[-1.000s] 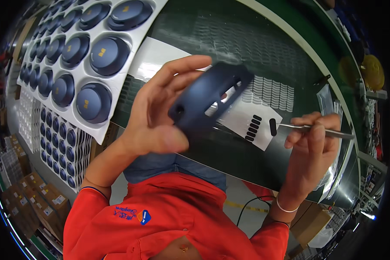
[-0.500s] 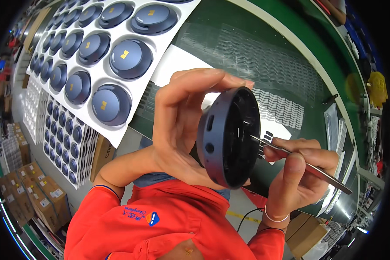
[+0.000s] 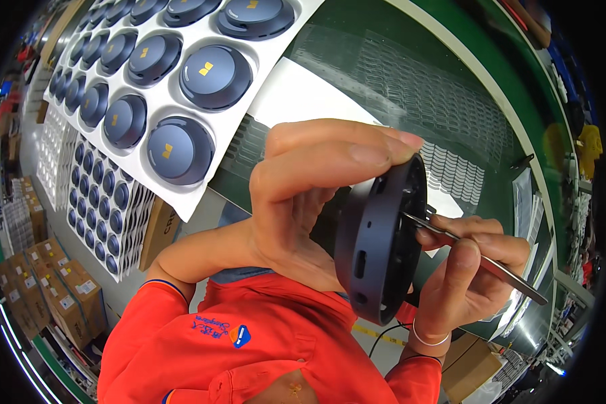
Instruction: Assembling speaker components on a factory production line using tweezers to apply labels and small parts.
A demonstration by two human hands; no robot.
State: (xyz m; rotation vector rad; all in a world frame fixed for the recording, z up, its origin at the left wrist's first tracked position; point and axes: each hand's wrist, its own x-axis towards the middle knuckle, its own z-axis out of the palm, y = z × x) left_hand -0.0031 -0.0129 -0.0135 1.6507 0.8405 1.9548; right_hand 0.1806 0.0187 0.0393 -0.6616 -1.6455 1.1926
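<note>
A dark blue round earcup housing [image 3: 374,246] is tilted on edge, its open side toward the right. Slots and small holes line its rim. My left hand [image 3: 296,188] grips it, fingers over the top edge and thumb side underneath. In my right hand [image 3: 475,262], between thumb and fingers, are metal tweezers [image 3: 501,271]. Their tips reach into the open side of the housing. Whether the tips hold anything is too small to tell. Most of the inside is turned away from view.
On the left lies a white moulded tray [image 3: 192,196] with several blue earcups [image 3: 180,149]. Sheets of small stickers [image 3: 456,174] and a white sheet [image 3: 303,91] are on the green table [image 3: 330,37]. Stacked trays [image 3: 101,202] and cartons [image 3: 60,289] stand at lower left.
The housing has moved right in my left hand and turned, so its open side faces more to the right and less of the inside shows. The tweezers have shifted slightly right.
</note>
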